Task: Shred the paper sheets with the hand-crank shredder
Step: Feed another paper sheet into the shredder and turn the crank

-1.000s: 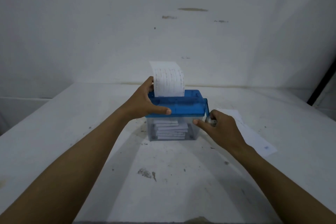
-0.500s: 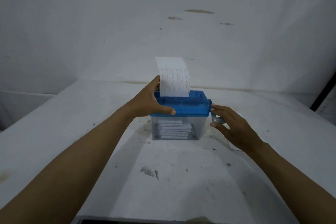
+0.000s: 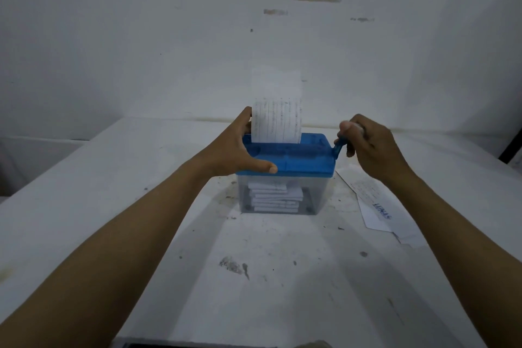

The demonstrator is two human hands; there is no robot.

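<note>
Your left hand grips the shredder at nine o'clock, your right hand curls round its crank at three o'clock.

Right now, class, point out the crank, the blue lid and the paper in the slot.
crank [image 3: 338, 148]: head view, its blue arm.
blue lid [image 3: 305, 163]: head view, front face.
paper [image 3: 276, 121]: head view, printed middle.

Left hand clasps widely; right hand curls tight.
</note>
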